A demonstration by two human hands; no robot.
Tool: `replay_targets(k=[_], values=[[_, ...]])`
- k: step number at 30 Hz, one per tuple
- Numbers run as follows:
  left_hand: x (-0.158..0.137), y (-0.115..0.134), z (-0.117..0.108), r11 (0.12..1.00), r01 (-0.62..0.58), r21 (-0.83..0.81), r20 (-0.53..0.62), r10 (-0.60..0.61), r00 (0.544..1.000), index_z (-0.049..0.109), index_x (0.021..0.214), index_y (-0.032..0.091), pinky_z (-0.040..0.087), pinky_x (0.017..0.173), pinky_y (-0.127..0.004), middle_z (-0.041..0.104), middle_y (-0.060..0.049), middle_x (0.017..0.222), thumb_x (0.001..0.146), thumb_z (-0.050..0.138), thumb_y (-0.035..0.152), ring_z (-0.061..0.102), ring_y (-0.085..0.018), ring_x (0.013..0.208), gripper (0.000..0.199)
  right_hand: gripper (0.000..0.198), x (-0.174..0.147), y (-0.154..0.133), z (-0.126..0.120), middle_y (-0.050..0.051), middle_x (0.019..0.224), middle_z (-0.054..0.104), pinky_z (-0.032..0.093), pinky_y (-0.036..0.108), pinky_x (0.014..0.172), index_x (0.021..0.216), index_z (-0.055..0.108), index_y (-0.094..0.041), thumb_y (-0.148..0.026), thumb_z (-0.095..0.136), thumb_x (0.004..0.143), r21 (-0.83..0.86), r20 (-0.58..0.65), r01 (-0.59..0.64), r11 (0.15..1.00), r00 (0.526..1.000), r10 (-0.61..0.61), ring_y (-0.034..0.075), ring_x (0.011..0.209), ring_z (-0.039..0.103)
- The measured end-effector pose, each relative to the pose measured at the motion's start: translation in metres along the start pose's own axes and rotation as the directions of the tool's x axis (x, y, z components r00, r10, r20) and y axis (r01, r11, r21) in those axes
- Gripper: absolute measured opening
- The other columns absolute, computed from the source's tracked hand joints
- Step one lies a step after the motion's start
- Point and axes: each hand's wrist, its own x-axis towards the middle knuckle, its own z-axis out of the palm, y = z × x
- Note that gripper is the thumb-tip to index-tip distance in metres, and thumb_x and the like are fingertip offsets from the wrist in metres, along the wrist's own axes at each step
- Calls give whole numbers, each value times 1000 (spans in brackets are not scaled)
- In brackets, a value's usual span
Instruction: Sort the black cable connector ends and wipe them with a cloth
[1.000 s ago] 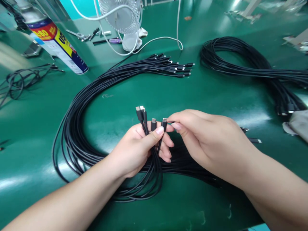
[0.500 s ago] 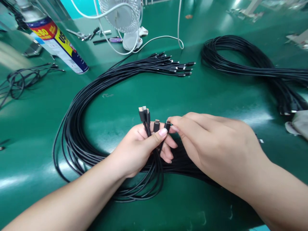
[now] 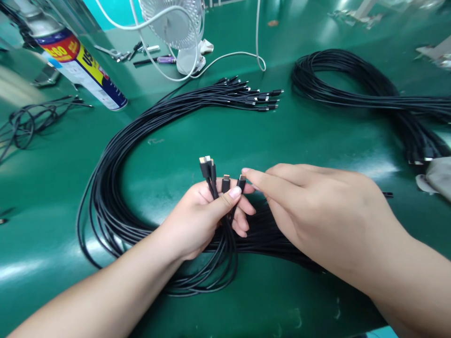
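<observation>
My left hand [image 3: 197, 216] is closed around several black USB cables [image 3: 225, 263], their plugs pointing up. A group of plugs [image 3: 207, 166] rises between thumb and palm. One plug [image 3: 226, 184] rests against the fingers, and another plug [image 3: 241, 182] is pinched under the thumb. My right hand [image 3: 317, 211] is beside that last plug, its index finger stretched out with the tip at the metal end; whether it touches I cannot tell. Its other fingers are mostly hidden below. Behind and under both hands curves a large bundle of black cables [image 3: 109, 164].
Farther right lies a second coil of black cables [image 3: 327, 94]. At the back stand a white fan [image 3: 172, 23] with a looping cord and a spray can [image 3: 84, 65]. Loose cables [image 3: 31, 115] lie at left. A grey cloth-like thing [image 3: 439, 178] is at the right edge.
My right index fingertip has shifted slightly up and off the side of the pinched plug. My left hand keeps its hold; the whole view has moved slightly.
</observation>
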Motion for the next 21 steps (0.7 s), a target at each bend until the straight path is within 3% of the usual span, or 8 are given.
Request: replay_targets(k=[8, 21], values=[[1, -1, 0, 1000, -5, -15, -3, 5, 1000, 69, 91, 12, 53, 49, -20, 66, -1, 69, 87, 65, 26, 60, -9, 51, 15, 31, 0, 3, 0, 4, 74, 71, 38, 29, 47, 100, 74, -17, -14, 45, 91, 78, 44, -62, 995, 997, 59, 18, 56, 64], [0, 1, 2, 1000, 6, 26, -9, -6, 1000, 65, 76, 11, 52, 49, -21, 64, -2, 65, 84, 68, 29, 59, -10, 50, 20, 31, 2, 1, 2, 4, 78, 73, 38, 28, 49, 92, 73, -17, -13, 42, 91, 140, 59, -64, 988, 997, 56, 16, 55, 63]])
